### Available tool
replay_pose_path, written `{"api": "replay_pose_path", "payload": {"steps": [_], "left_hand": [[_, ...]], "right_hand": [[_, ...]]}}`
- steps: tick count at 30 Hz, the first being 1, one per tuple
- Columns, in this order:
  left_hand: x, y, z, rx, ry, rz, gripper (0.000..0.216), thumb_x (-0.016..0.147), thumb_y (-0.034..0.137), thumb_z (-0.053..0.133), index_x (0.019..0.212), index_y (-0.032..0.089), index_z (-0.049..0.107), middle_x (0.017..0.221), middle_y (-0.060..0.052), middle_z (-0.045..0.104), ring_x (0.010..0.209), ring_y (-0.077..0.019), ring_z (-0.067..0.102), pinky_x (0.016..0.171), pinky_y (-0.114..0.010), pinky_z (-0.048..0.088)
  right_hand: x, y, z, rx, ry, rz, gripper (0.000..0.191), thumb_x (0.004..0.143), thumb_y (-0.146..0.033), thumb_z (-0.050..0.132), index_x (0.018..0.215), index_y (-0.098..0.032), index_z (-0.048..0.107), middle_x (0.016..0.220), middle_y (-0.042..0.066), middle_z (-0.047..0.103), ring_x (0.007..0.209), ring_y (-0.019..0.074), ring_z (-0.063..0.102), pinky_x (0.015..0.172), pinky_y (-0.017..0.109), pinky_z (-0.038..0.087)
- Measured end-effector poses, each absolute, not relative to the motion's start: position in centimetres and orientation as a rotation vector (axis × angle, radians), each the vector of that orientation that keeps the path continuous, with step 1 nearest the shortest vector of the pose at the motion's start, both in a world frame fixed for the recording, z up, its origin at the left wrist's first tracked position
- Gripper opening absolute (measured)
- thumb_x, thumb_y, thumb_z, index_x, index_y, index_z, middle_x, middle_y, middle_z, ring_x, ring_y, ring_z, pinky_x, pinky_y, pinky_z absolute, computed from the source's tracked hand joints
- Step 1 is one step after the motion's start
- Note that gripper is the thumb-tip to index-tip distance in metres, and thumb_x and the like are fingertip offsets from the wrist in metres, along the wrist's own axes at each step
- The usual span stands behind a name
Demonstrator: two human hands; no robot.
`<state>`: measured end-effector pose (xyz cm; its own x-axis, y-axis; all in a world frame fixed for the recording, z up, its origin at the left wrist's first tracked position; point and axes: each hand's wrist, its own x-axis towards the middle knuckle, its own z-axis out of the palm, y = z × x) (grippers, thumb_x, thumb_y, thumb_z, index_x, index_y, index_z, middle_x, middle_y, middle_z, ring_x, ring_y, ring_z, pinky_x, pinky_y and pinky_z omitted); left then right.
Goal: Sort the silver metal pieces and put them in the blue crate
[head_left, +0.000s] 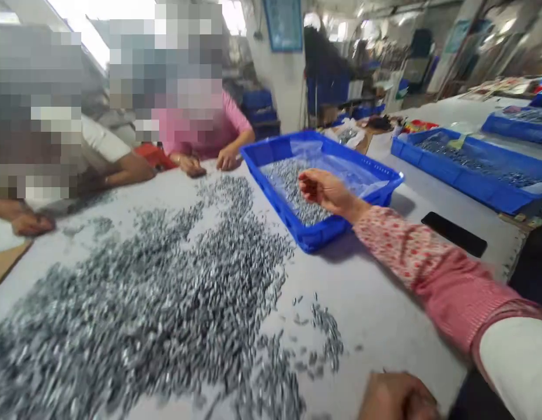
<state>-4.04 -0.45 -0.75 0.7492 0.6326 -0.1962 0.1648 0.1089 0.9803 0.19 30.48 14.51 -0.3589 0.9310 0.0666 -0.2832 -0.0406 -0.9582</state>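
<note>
From my end of the link, I use the blue plastic crate [312,239] as my landmark. My right hand [327,192] hangs above the crate's near half, palm down, its fingers [306,189] loosely curled and part open, and it touches neither the rim nor the pile. (The blur on those fingers is heavy, so I cannot tell whether they hold any pieces.) My left hand [397,396] sits at the bottom edge of the view, well in front of the crate, bunched and blurred, so I cannot tell its grip either.

The small grey metal pieces [165,303] lie in 2 places: a loose pile [292,186] on a clear plastic liner [336,166] inside the crate, and a wide spread across the white table [376,332] to the crate's left and front. They are too blurred to name more closely.

Beyond the crate, a co-worker [200,134] in a pink shirt rests 2 hands [192,165] on the table. To the crate's right lie a black phone [454,233] and a second blue crate [454,181] of similar pieces.

With pieces this small, I would judge it best to keep the hand low, well inside the crate's rim, and uncurl the fingers slowly, so nothing bounces over the wall.
</note>
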Motion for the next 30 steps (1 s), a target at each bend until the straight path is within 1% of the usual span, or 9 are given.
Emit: {"api": "replay_pose_path", "payload": {"steps": [2, 4, 7, 10, 14, 18, 22, 27, 30], "left_hand": [[-3.3, -1.4, -0.8, 1.692, 0.698, 0.417, 0.013, 0.093, 0.021, 0.058, 0.103, 0.018, 0.067, 0.098, -0.005, 0.070, 0.092, -0.0192, 0.065, 0.089, -0.034, 0.049], [-3.0, -1.8, -0.6, 2.033, 0.700, 0.455, 0.014, 0.095, 0.024, 0.055, 0.102, 0.017, 0.065, 0.094, -0.004, 0.071, 0.087, -0.0188, 0.066, 0.082, -0.031, 0.050], [-2.8, -1.8, -0.1, 2.324, 0.708, 0.450, 0.014, 0.097, 0.023, 0.051, 0.092, 0.015, 0.062, 0.083, -0.004, 0.068, 0.076, -0.0183, 0.065, 0.067, -0.028, 0.049], [-2.6, -1.7, 0.2, 2.475, 0.678, 0.418, 0.009, 0.094, 0.018, 0.054, 0.087, 0.015, 0.058, 0.079, -0.003, 0.067, 0.071, -0.0187, 0.063, 0.061, -0.029, 0.047], [-2.3, -2.0, 0.0, 2.576, 0.661, 0.441, 0.008, 0.092, 0.014, 0.057, 0.085, 0.015, 0.056, 0.078, -0.003, 0.065, 0.070, -0.0191, 0.062, 0.059, -0.029, 0.046], [-2.1, -2.2, -0.4, 2.634, 0.699, 0.460, 0.011, 0.094, 0.013, 0.057, 0.083, 0.015, 0.054, 0.074, -0.003, 0.064, 0.068, -0.0195, 0.062, 0.057, -0.030, 0.045], [-2.1, -2.1, -0.5, 2.642, 0.731, 0.435, 0.012, 0.094, 0.013, 0.057, 0.083, 0.015, 0.053, 0.074, -0.004, 0.065, 0.068, -0.0204, 0.063, 0.056, -0.030, 0.044], [-2.2, -2.2, -0.6, 2.646, 0.716, 0.451, 0.013, 0.091, 0.013, 0.060, 0.081, 0.017, 0.052, 0.072, -0.002, 0.064, 0.065, -0.0201, 0.062, 0.055, -0.030, 0.043], [-2.2, -2.3, -1.5, 2.638, 0.766, 0.485, 0.018, 0.086, 0.009, 0.065, 0.079, 0.018, 0.051, 0.070, 0.000, 0.062, 0.063, -0.0195, 0.061, 0.055, -0.029, 0.042]], "right_hand": [[2.5, 25.4, 13.4, -0.599, -1.761, 1.708, 0.019, 0.093, -0.034, 0.060, 0.097, -0.015, 0.063, 0.077, -0.001, 0.066, 0.063, 0.0067, 0.059, 0.057, 0.017, 0.047], [5.0, 21.2, 11.9, -0.493, -2.302, 1.780, 0.024, 0.091, -0.033, 0.063, 0.104, -0.014, 0.065, 0.089, 0.003, 0.070, 0.076, 0.0096, 0.064, 0.067, 0.021, 0.051], [8.1, 16.7, 8.8, -0.489, -2.746, 1.470, 0.032, 0.088, -0.034, 0.068, 0.113, -0.014, 0.064, 0.108, 0.009, 0.069, 0.096, 0.0152, 0.064, 0.085, 0.028, 0.051], [10.1, 14.2, 5.7, -0.649, -2.791, 1.095, 0.039, 0.087, -0.037, 0.069, 0.117, -0.014, 0.061, 0.120, 0.013, 0.063, 0.112, 0.0215, 0.058, 0.098, 0.039, 0.048], [10.9, 13.0, 3.5, -0.794, -2.684, 0.752, 0.041, 0.090, -0.040, 0.064, 0.122, -0.015, 0.057, 0.131, 0.016, 0.055, 0.125, 0.0255, 0.049, 0.106, 0.048, 0.044], [9.1, 12.7, 2.6, -0.827, -2.618, 0.621, 0.047, 0.091, -0.040, 0.061, 0.129, -0.015, 0.052, 0.141, 0.018, 0.047, 0.135, 0.0274, 0.040, 0.111, 0.051, 0.040], [5.7, 12.2, 2.0, -0.739, -2.650, 0.694, 0.048, 0.094, -0.039, 0.056, 0.134, -0.013, 0.048, 0.144, 0.020, 0.044, 0.137, 0.0275, 0.038, 0.113, 0.053, 0.036], [4.1, 10.6, 2.9, -0.438, -2.710, 0.903, 0.038, 0.096, -0.031, 0.054, 0.127, -0.010, 0.054, 0.142, 0.020, 0.049, 0.135, 0.0218, 0.044, 0.112, 0.040, 0.039], [6.7, 11.1, 4.0, -0.624, -2.633, 0.825, 0.029, 0.096, -0.031, 0.056, 0.118, -0.012, 0.061, 0.124, 0.013, 0.065, 0.119, 0.0176, 0.058, 0.105, 0.032, 0.044]]}}
